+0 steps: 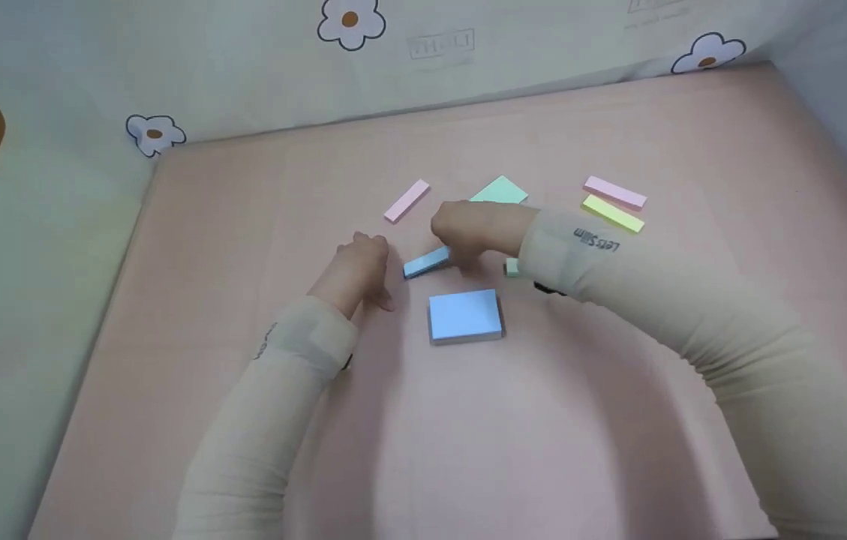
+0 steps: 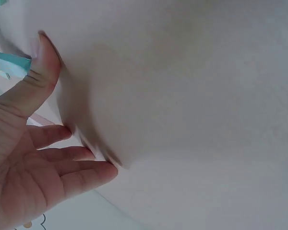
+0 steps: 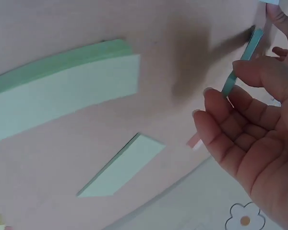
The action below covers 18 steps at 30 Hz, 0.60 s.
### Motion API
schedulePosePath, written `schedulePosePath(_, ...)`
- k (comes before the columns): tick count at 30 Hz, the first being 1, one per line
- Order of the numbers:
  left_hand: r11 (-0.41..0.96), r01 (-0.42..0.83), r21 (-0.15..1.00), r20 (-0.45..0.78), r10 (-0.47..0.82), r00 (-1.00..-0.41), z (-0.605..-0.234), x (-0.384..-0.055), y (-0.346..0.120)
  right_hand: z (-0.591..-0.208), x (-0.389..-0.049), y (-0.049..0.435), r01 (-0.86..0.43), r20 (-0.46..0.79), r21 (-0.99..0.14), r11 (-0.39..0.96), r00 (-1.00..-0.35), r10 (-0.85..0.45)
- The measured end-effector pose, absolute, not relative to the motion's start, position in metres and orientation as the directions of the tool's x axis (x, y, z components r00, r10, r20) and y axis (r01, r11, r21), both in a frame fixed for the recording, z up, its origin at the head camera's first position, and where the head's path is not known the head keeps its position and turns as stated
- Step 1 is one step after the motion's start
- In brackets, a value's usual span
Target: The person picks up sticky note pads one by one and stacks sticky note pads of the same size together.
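My right hand [image 1: 472, 229] pinches one end of a thin blue sticky-note strip [image 1: 425, 262] between thumb and fingertips. The strip slants down to the left, just over the pink cloth. Left of it, my left hand [image 1: 357, 271] rests with its fingertips on the cloth, thumb spread apart and nothing in its grasp. In the left wrist view the strip [image 2: 10, 62] shows behind the thumb. Nearer me lies a thick blue sticky-note pad [image 1: 464, 315]. A pale green pad [image 1: 502, 190] is partly hidden behind the right hand.
A pink strip [image 1: 408, 201] lies beyond the hands. On the right, another pink strip [image 1: 617, 192] lies beside a yellow strip [image 1: 613, 214]. The right sleeve partly covers a small green pad [image 1: 512, 268]. Flower-patterned cloth [image 1: 258, 75] rises behind the table.
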<state>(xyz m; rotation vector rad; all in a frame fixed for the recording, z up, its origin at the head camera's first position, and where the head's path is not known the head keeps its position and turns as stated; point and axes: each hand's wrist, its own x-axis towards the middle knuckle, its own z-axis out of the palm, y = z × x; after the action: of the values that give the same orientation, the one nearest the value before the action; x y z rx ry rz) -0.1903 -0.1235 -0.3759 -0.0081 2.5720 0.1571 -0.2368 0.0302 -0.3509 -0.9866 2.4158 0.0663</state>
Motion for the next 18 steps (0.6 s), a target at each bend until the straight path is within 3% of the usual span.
schedulePosePath(7,0.988,-0.067,0.142,-0.534,0.02,-0.845,-0.374,-0.186,-0.127,-0.341,-0.242,0.094,-0.73,-0.266,-0.293,0.617,-0.558,-0.786)
schedulePosePath(18,0.995,-0.022,0.098,-0.551,0.035,-0.834,-0.371,-0.189,-0.122,-0.343,-0.229,0.158,-0.747,-0.032,-0.365,0.555,-0.586,-0.81)
